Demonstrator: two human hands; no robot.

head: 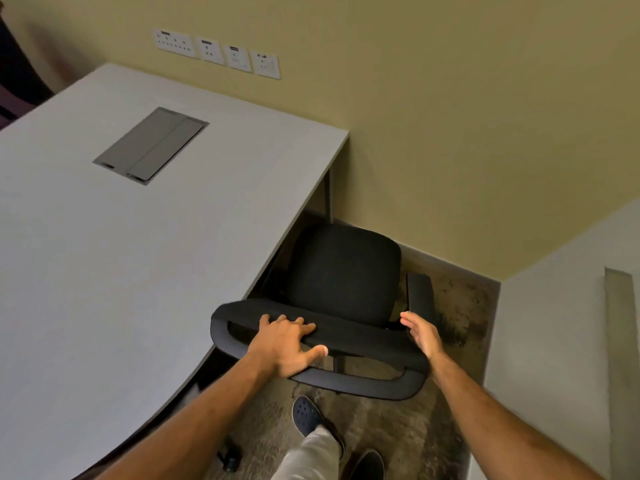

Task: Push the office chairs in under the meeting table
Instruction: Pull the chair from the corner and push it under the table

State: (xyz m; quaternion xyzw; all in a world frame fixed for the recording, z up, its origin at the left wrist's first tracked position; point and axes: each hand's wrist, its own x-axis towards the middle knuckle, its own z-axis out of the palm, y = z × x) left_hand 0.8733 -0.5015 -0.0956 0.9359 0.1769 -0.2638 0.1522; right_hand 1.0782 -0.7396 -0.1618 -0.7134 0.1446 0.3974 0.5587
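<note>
Left hand (287, 344) clasped over the curved black backrest (346, 337), thumb hooked beneath. Right hand (420, 332) flat and unclenched against its end. Padded seat (343, 271) partly beneath smooth grey table (138, 237).

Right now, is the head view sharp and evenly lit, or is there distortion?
Head view: wide-angle bending curves the grey rectangular table edge; warm dim light; deep shadow under it hides part of the black mesh office chair; left hand and right hand reasonably sharp; no glare.

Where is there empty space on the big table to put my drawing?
The table is bare all around the grey cable hatch. It is crowded by the chair, where the left hand and right hand meet its backrest.
</note>
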